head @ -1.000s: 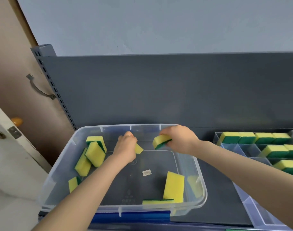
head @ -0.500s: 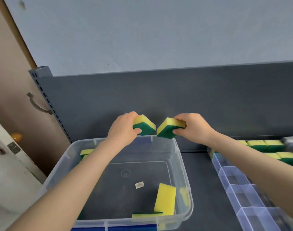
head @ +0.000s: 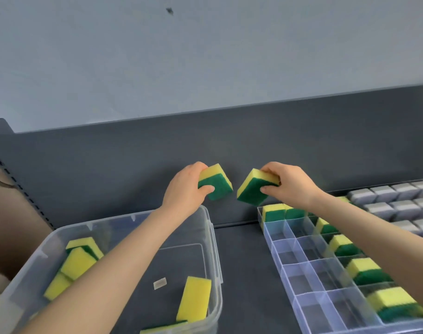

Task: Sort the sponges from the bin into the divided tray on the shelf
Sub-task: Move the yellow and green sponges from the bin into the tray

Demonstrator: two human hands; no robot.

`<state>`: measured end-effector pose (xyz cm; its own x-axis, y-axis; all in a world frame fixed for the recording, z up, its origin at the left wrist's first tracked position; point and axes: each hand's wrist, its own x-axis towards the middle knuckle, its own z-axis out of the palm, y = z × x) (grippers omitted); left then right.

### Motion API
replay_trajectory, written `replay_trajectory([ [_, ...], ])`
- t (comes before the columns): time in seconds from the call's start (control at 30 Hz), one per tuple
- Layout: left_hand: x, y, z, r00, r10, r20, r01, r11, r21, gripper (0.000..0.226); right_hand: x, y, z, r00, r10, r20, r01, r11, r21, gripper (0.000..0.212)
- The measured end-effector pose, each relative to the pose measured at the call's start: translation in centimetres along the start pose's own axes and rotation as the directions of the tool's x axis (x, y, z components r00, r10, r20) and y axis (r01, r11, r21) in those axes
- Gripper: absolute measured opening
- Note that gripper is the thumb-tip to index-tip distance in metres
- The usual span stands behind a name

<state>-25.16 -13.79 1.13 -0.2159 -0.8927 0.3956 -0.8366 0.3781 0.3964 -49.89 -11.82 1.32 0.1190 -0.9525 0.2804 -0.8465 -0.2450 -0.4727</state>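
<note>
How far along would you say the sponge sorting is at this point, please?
Done: several sorted sponges sit in the tray, in its far and right compartments. In hand: the left hand grips one sponge and the right hand another sponge, both lifted above the shelf. Left: at least four loose sponges lie in the bin, and the tray's left compartments are empty.

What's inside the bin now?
In the bin: a pile of sponges at its left, one sponge standing on edge near the front, another lying flat beside it. The left forearm covers part of the floor, so no firm count.
</note>
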Motion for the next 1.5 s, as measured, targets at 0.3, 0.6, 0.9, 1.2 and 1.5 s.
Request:
replay_trajectory([
  [0.3,0.6,5.9,5.7,0.995,0.067,0.079,-0.062,0.996,-0.059,0.039,-2.4,7.0,-3.2,0.998,0.059,-0.008,-0.059,0.995,-0.075,0.030],
  [0.6,0.4,9.7,11.5,0.988,0.052,0.144,-0.038,0.995,-0.096,0.037,-3.5,12.2,-2.9,0.997,0.052,0.060,-0.045,0.993,-0.111,0.038],
  [0.9,0.1,10.2,15.8,0.976,-0.051,0.212,0.063,0.997,-0.048,0.027,-3.3,15.7,-0.5,0.987,0.006,0.162,0.010,0.995,-0.097,0.037],
  [1.2,-0.4,9.4,18.1,0.951,-0.135,0.278,0.127,0.991,0.046,0.041,-2.6,17.1,2.2,0.957,-0.014,0.289,0.061,0.986,-0.153,0.043],
  [1.5,-0.3,9.8,19.4,0.904,-0.120,0.410,0.049,0.982,0.181,0.044,-3.0,17.2,3.8,0.921,0.032,0.389,0.078,0.961,-0.264,0.032],
])
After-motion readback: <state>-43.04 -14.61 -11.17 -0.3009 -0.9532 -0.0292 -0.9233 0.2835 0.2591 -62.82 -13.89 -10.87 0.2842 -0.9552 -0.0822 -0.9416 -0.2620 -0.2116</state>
